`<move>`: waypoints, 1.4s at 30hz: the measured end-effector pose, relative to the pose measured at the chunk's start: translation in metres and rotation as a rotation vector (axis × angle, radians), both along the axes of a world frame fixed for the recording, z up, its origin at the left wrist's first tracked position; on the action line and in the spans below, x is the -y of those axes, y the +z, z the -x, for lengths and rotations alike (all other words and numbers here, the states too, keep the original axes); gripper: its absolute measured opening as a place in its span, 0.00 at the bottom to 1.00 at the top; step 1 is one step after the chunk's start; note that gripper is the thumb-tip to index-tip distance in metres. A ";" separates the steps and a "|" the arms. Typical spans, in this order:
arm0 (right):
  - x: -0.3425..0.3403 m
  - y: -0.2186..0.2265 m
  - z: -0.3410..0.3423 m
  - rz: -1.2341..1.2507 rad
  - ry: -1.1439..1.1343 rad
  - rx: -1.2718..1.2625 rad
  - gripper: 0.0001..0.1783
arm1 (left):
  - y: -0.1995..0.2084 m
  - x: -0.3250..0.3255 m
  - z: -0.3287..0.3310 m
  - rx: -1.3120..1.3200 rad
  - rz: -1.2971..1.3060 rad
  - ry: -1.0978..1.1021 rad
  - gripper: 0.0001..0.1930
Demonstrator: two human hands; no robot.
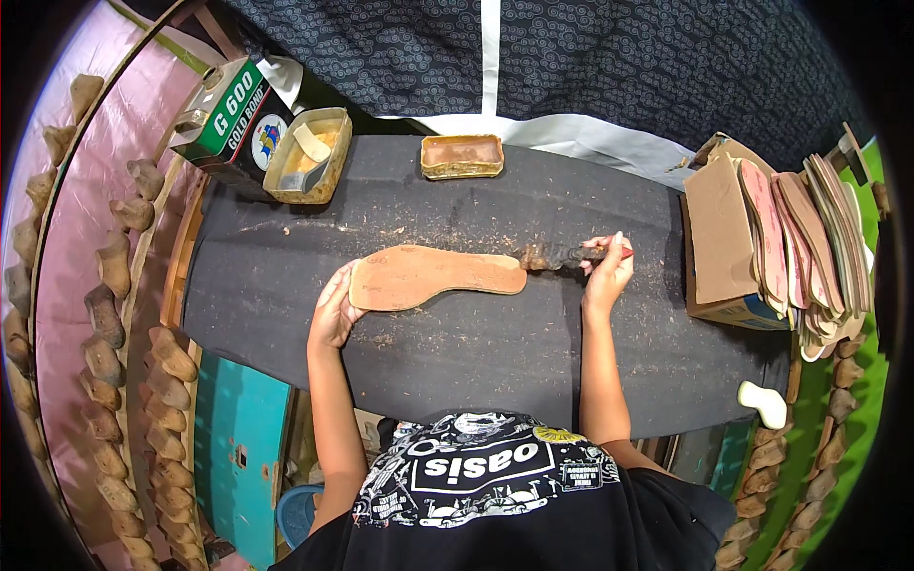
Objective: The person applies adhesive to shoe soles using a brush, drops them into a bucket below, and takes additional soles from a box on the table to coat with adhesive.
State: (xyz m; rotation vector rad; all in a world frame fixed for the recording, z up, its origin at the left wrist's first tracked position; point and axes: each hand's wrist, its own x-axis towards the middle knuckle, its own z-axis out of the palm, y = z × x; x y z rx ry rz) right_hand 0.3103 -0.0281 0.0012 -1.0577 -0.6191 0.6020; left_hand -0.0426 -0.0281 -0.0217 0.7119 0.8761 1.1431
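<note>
A tan shoe insole (433, 278) lies lengthwise across the middle of the dark work table. At its broader left end, my left hand (333, 303) grips the edge. My right hand (607, 271) is closed around a brush (562, 257) with dark, crusted bristles and a red tip on its handle. Those bristles meet or nearly meet the insole's narrow right end; contact is hard to tell. Past the insole, toward the back, stands a small rectangular dish (462, 157) with brownish contents.
Crumbs are scattered over the dark table (466, 352). A yellowish tub (309, 176) and a green-and-black metal can (231, 124) stand at the back left. To the right, a cardboard box (724, 247) holds several insoles (809, 238). Racks of shoe lasts (103, 314) line both sides.
</note>
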 end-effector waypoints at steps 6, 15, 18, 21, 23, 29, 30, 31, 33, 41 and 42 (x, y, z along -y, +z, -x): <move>0.002 0.001 0.006 -0.054 0.085 -0.054 0.13 | 0.001 0.001 0.001 -0.008 0.004 0.005 0.16; 0.005 -0.006 0.043 -0.014 0.435 -0.088 0.14 | -0.001 0.000 0.000 -0.014 0.001 -0.001 0.15; 0.001 -0.006 0.029 0.059 0.352 -0.102 0.16 | -0.002 0.000 0.000 -0.014 -0.015 -0.003 0.16; -0.001 -0.002 0.009 0.117 0.221 -0.054 0.18 | -0.005 0.001 0.002 -0.006 -0.029 -0.007 0.16; 0.000 -0.002 -0.006 0.135 0.158 -0.042 0.17 | -0.005 0.001 0.002 -0.004 -0.033 -0.010 0.16; 0.001 0.002 0.000 0.038 0.168 -0.112 0.16 | -0.002 0.000 0.001 -0.014 -0.022 -0.021 0.16; 0.001 0.001 0.006 0.023 0.229 -0.135 0.16 | -0.002 0.000 0.001 -0.017 -0.025 -0.023 0.16; 0.002 0.000 0.013 0.031 0.274 -0.143 0.16 | -0.001 0.000 0.000 -0.020 -0.028 -0.025 0.16; 0.003 -0.002 0.025 0.049 0.369 -0.151 0.16 | -0.002 0.000 0.000 -0.020 -0.027 -0.025 0.16; 0.000 -0.005 0.004 0.088 0.248 -0.028 0.16 | -0.005 0.000 0.002 0.000 -0.032 -0.004 0.16; 0.000 -0.006 -0.003 0.083 0.225 -0.024 0.16 | -0.005 0.000 0.002 -0.001 -0.032 -0.006 0.16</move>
